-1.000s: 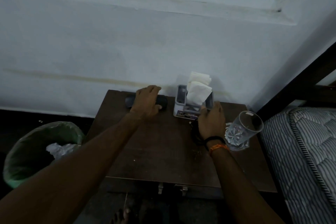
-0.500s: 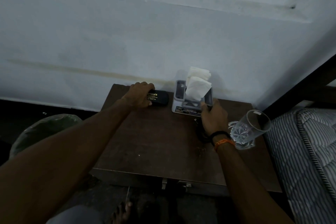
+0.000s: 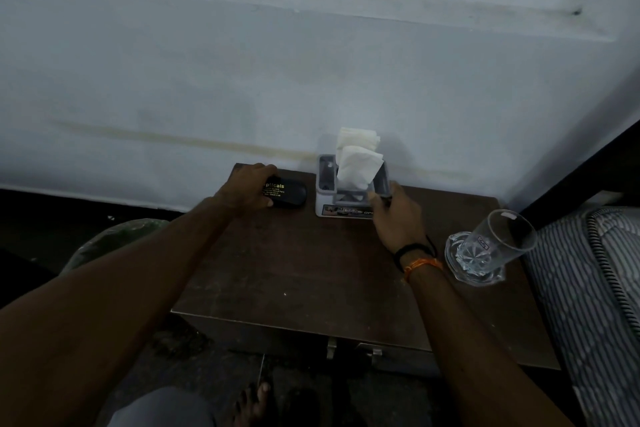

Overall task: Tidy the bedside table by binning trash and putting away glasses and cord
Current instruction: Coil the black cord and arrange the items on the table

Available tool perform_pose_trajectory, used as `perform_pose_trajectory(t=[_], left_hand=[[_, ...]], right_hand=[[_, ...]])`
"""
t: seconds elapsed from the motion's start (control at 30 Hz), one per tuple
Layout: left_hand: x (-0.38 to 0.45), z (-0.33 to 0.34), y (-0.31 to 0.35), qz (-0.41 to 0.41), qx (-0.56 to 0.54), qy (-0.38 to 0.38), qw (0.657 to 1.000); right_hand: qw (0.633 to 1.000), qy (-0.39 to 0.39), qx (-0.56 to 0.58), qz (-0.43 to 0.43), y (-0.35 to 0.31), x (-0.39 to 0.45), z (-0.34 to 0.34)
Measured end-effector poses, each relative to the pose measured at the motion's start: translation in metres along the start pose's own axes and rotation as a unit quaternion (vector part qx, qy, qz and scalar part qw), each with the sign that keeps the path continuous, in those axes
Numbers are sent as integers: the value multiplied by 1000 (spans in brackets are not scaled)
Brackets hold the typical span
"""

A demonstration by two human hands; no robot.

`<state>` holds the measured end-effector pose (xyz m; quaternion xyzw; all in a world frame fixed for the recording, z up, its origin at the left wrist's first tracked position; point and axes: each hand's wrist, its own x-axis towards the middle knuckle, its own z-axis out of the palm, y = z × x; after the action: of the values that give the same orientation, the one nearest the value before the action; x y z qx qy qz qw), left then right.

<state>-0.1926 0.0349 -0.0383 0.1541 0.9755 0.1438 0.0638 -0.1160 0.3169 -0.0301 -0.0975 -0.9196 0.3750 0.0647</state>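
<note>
Resting on the dark wooden bedside table (image 3: 311, 274), the left hand (image 3: 247, 189) lies over the near end of a black glasses case (image 3: 289, 193), fingers curled down onto its closed lid, thumb at its front edge; gold lettering shows on the lid, and whatever is inside the case is hidden; the case sits at the back left corner of the tabletop, near the wall (image 3: 242, 73); the right hand (image 3: 396, 215) is at the right front corner of a small grey desk organiser (image 3: 332, 198), fingers bent and pinching something thin and dark (image 3: 385, 198) at the organiser's rim; whether that thin dark piece is the cord cannot be told; the two hands are well apart, one on each container; the organiser stands just beside the case, to its right, also against the back of the table; its rear compartments hold white paper napkins (image 3: 358, 163) that stick up well above the rim, one folded bunch behind another; its left slot looks dark and its contents cannot be made out; a printed label runs along its front base; a clear drinking glass (image 3: 490, 248) stands on the right side of the table, near the right wrist, with nothing visible in it; beside the table on the left, low on the floor, a green-lined bin (image 3: 114, 239) shows partly behind the left forearm, its contents out of view; a striped mattress (image 3: 588, 288) edges the table on the right
</note>
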Motion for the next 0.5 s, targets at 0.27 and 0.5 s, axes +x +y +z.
perform_pose_trajectory(t=[0.27,0.5], left_hand=[[0,1,-8,-5,-14,11,1000],[2,1,-9,-4,-15,11,1000]], right_hand=[[997,65,-49,8,-9,-6,6],[992,99,-75,8,-15,-13,4]])
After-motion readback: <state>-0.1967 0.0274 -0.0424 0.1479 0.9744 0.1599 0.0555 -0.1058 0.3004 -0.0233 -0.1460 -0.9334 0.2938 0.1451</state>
